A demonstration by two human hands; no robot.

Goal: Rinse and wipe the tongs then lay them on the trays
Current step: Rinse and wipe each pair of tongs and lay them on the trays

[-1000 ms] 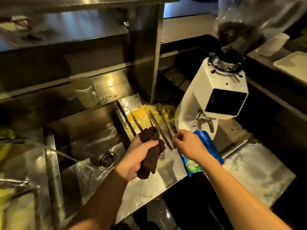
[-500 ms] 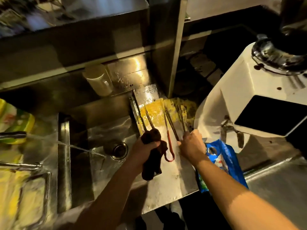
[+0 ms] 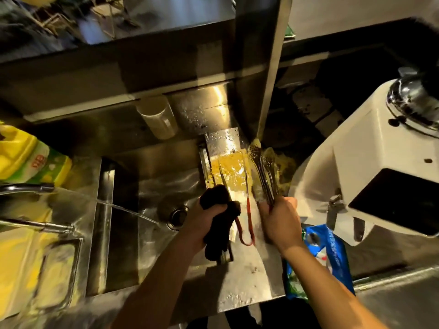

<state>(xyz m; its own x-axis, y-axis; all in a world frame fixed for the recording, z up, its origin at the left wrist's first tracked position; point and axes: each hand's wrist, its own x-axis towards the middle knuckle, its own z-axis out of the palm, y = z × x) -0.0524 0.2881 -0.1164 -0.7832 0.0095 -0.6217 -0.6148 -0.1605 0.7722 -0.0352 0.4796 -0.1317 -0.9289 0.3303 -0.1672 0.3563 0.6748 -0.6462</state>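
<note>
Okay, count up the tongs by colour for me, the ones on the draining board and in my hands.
Plain metal tongs: 2, one pair gripped in the right hand with perforated ends, one pair lying on the yellow mat.
Red-handled tongs: 1, lying between the hands.
Total: 3, as far as the blur shows.

Two bare forearms, no sleeves, no gloves, left hand [image 3: 209, 217], right hand [image 3: 279, 222]

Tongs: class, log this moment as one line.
left hand: holds cloth | right hand: grips tongs | tap: running
</note>
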